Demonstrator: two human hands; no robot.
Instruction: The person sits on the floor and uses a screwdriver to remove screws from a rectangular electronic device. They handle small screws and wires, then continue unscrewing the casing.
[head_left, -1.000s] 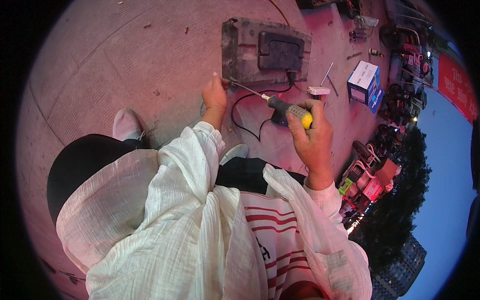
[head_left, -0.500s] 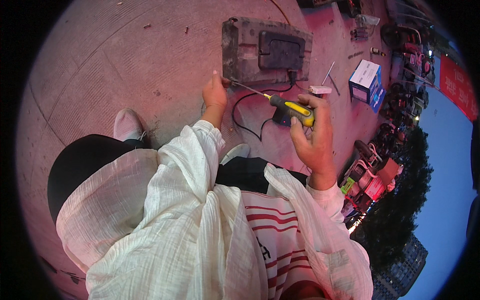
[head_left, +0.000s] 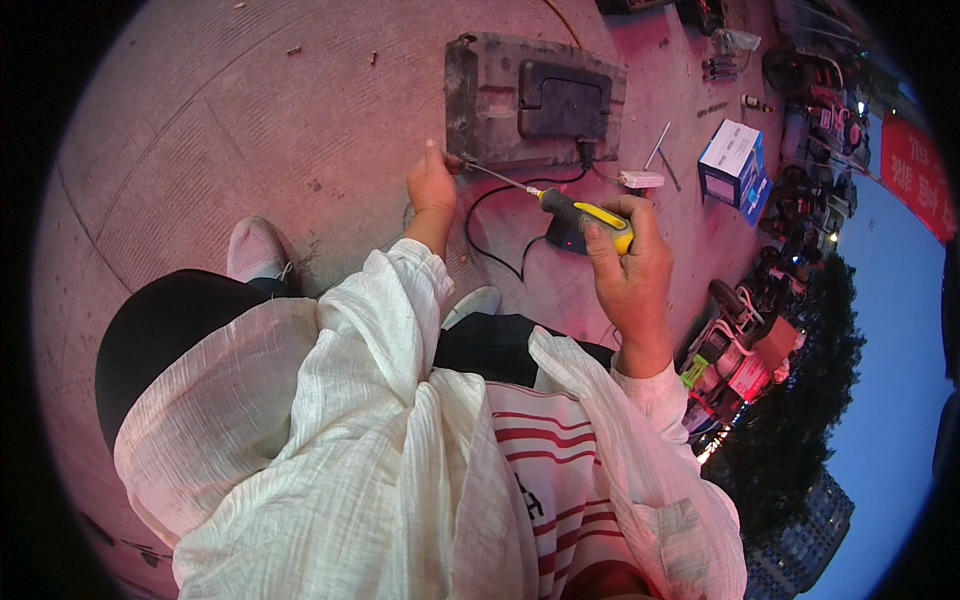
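My right hand (head_left: pixel 640 275) grips the black and yellow handle of a screwdriver (head_left: pixel 588 222), thumb laid along the handle's side. The metal shaft points left, its tip at the near left corner of a dusty dark case (head_left: pixel 490 130). Right by that tip is my left hand (head_left: pixel 433 195), thumb raised and the other fingers curled in toward the corner. What those fingers pinch is too small to make out. On the case's upper face sits a black handle panel (head_left: pixel 560 100). A black cable (head_left: pixel 475 225) runs from the case to a small black box (head_left: pixel 567 238), partly hidden behind the screwdriver.
Right of the case lie a small pale block (head_left: pixel 640 179), a thin metal rod (head_left: pixel 657 145) and a blue and white carton (head_left: pixel 733 165). A small bottle (head_left: pixel 756 103) lies farther off. Parked two-wheelers (head_left: pixel 735 350) line the right. My shoe (head_left: pixel 257 250) is at the left.
My right hand has shifted slightly right, and its thumb has moved up on the screwdriver handle, which has turned a little. The left hand stays by the tip, almost unmoved.
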